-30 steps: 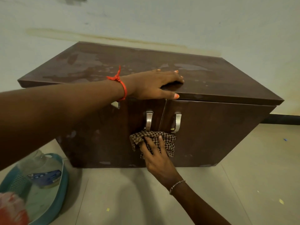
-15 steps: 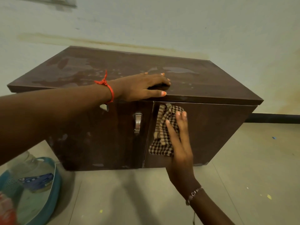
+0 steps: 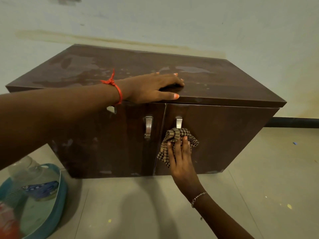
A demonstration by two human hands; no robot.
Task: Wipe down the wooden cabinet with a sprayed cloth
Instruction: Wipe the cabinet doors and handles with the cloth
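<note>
Cabinet (image 3: 215, 135) sat on the floor against the wall, seen from the head view, both doors shut. Cloth (image 3: 176, 144) was on the right door front, just below the right handle (image 3: 179, 121) and touching it, bunched at its top. Right hand (image 3: 181, 157) lay flat over the cloth, fingers spread and pressing it to the door, not pinching. Left hand (image 3: 153, 87) rested palm down on the cabinet top near the front edge, above the door seam, fingers spread, thumb along the edge, holding nothing. Cabinet top showed pale smears and spots; door fronts had faint marks low down. Left of the cabinet, on the floor, a teal basin (image 3: 58, 190) held a clear bottle (image 3: 25, 173); contents were blurred.

Risks, as a judgement: the bunched cloth could snag on the right handle and slip from under the flat hand, since nothing grips it. Pressure on the door looked safe while the left hand braced the top. Streaks on top probably still need wiping.
</note>
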